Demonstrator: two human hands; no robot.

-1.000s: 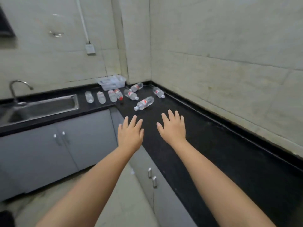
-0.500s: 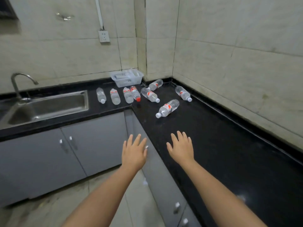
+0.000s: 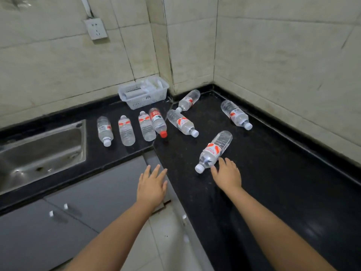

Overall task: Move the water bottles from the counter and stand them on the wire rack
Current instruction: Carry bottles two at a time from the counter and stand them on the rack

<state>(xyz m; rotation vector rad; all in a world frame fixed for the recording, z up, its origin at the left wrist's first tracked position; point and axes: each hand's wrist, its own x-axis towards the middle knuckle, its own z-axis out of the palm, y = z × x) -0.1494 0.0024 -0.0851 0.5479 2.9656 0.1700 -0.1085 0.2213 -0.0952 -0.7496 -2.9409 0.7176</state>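
Eight clear plastic water bottles are being shown lying on their sides on the polished, speckled black stone counter (image 3: pixel 273 182), which is bent into an L around the tiled corner. The nearest bottle (image 3: pixel 214 151), a ribbed cylinder with a red and white label and a white cap pointing near-left, is being touched at its near side by the fingertips of the right hand (image 3: pixel 227 176); the fingers are being held straight and slightly spread, and nothing is being gripped. The left hand (image 3: pixel 151 187) is being held flat with its fingers fanned apart, over the counter's near edge and the grey cabinet doors (image 3: pixel 93 194) below, and nothing is being held by it. Farther off, a white-capped bottle (image 3: pixel 182 123) and another (image 3: pixel 188 100) are lying close to the corner, and one more (image 3: pixel 236 115) is lying near the right wall. To the left, a red-capped bottle (image 3: pixel 157 121) is being pressed against the side of a clear bottle (image 3: pixel 146 127), with two others (image 3: pixel 126 131) (image 3: pixel 105 130) laid beside them in a loose row. A white slotted plastic basket (image 3: pixel 144 94) is standing against the far wall, a brushed steel sink (image 3: pixel 41 153) is set into the counter at the far left, and a white wall socket (image 3: pixel 95 28) is fixed on the glossy pale tiles. The wire rack is not being shown.
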